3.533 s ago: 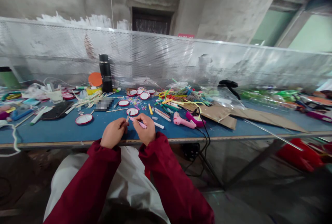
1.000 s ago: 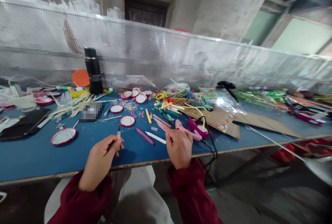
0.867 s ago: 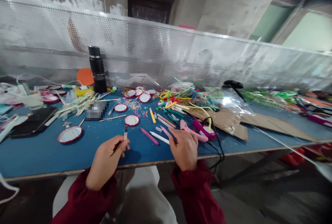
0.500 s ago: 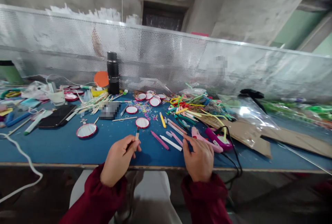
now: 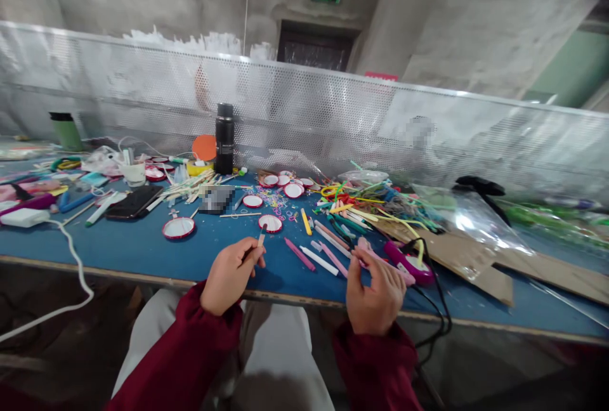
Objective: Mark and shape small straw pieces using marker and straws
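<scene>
In the head view, my left hand (image 5: 234, 274) is closed in a pinch around a short flat wooden stick (image 5: 261, 240) with a dark upper end. The stick points up, its tip overlapping the near edge of a round white lid with a red rim (image 5: 271, 224). My right hand (image 5: 377, 290) has curled fingers, thumb and forefinger close together; whatever they may pinch is too small or hidden. Beyond it lies a pink glue gun (image 5: 365, 245), partly covered by the hand. Between my hands lie a magenta pen (image 5: 299, 255), a white pen (image 5: 320, 261) and a pink pen (image 5: 333, 257).
Another red-rimmed lid (image 5: 179, 228) lies left, near a black phone (image 5: 134, 202). Behind stand a black bottle (image 5: 224, 141) and a perforated metal screen (image 5: 304, 106). Coloured pipe cleaners (image 5: 375, 198), a purple device (image 5: 408, 264), a black cable (image 5: 445, 309) and cardboard (image 5: 485, 278) occupy the right.
The camera view has turned left, shifting the scene rightward. My left hand keeps its pinch on the stick. My right thumb and forefinger look more drawn together beside the glue gun.
</scene>
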Motion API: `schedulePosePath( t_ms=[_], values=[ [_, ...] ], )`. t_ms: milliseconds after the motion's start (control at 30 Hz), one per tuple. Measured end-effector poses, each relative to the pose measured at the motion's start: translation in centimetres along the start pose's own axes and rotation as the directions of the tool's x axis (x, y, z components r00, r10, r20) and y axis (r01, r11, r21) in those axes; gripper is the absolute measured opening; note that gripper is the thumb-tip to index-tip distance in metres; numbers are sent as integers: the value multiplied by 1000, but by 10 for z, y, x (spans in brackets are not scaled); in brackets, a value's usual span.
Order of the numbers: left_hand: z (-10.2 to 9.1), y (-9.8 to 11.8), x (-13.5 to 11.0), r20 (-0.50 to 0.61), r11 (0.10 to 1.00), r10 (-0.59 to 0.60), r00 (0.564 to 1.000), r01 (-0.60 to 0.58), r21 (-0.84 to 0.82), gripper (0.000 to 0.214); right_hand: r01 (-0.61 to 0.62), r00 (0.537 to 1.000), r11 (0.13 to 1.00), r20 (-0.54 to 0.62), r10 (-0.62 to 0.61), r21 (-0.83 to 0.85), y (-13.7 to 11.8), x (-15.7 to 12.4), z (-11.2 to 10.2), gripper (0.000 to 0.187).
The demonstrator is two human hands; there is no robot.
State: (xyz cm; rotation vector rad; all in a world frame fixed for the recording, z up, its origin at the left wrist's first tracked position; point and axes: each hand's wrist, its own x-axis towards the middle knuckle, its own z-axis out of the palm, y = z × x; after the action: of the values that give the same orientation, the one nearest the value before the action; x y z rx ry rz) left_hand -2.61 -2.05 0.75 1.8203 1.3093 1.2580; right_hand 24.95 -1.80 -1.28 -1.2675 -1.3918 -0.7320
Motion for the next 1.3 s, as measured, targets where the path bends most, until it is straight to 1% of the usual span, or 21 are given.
schedulePosePath(
  t_ms=[67,133,200,300,400,467,533,600,667,733,767,833,867,900,967,1000,1033,1100,1167,1200,1300],
  values=[
    [0,-1,1,-56,999,11,998,-13,-36,27,-19,1000,997,11,18,70,-10,-3,-4,17],
    [0,0,0,-122,995,16,992,-28,-94,27,-43,993,988,111,27,145,-27,-7,-8,16],
    [0,4,-3,-164,991,27,986,-47,-122,28,-81,976,970,217,30,228,-48,-10,-12,17],
    [1,12,-11,-150,987,69,986,-90,-132,27,-126,924,933,382,-14,338,-82,-11,-14,18],
    [4,18,-20,-107,984,80,991,-95,-148,22,-180,872,875,484,-69,449,-109,-12,-13,17],
    [6,21,-24,-73,982,85,994,-96,-161,22,-228,863,844,502,-56,486,-119,-13,-11,16],
    [9,23,-27,-48,981,94,994,-101,-165,22,-264,857,826,514,-36,498,-124,-15,-10,18],
    [11,24,-30,-34,983,101,994,-105,-153,22,-284,852,815,523,-28,506,-124,-18,-9,18],
    [7,24,-32,-13,988,111,994,-112,-107,21,-280,855,808,518,-37,519,-121,-19,-9,17],
    [-8,21,-31,-4,993,122,993,-122,-7,24,-264,871,809,490,-34,525,-115,-19,-9,16],
    [-20,18,-30,-36,990,122,992,-119,71,28,-260,881,813,472,-21,521,-111,-18,-9,15],
    [-53,7,-24,-161,958,122,979,-73,277,34,-268,896,827,443,25,495,-101,-17,-8,15],
    [-72,0,-19,-234,914,126,964,-21,405,37,-273,901,831,431,45,484,-96,-17,-7,16],
    [-91,-8,-15,-285,838,128,950,50,543,39,-273,906,836,419,57,476,-91,-17,-7,16],
    [-126,-26,-5,-362,623,70,930,242,744,43,-257,922,841,381,67,476,-84,-18,-5,15],
    [-140,-34,-1,-402,522,19,915,334,785,45,-247,928,844,367,64,477,-81,-19,-4,15],
    [-151,-42,2,-432,443,-41,901,404,800,46,-237,932,846,358,60,478,-80,-19,-3,15],
    [-167,-55,8,-491,332,-165,855,517,789,49,-224,934,850,354,48,476,-79,-20,-3,14],
    [-176,-62,14,-479,270,-305,823,557,785,53,-218,933,853,358,39,475,-78,-21,-3,13],
    [-180,-65,16,-481,261,-325,814,566,782,55,-219,932,854,360,39,473,-78,-21,-4,13],
    [-190,-71,24,-450,258,-370,813,555,791,56,-225,930,857,364,48,464,-77,-20,-5,13]
  ],
)
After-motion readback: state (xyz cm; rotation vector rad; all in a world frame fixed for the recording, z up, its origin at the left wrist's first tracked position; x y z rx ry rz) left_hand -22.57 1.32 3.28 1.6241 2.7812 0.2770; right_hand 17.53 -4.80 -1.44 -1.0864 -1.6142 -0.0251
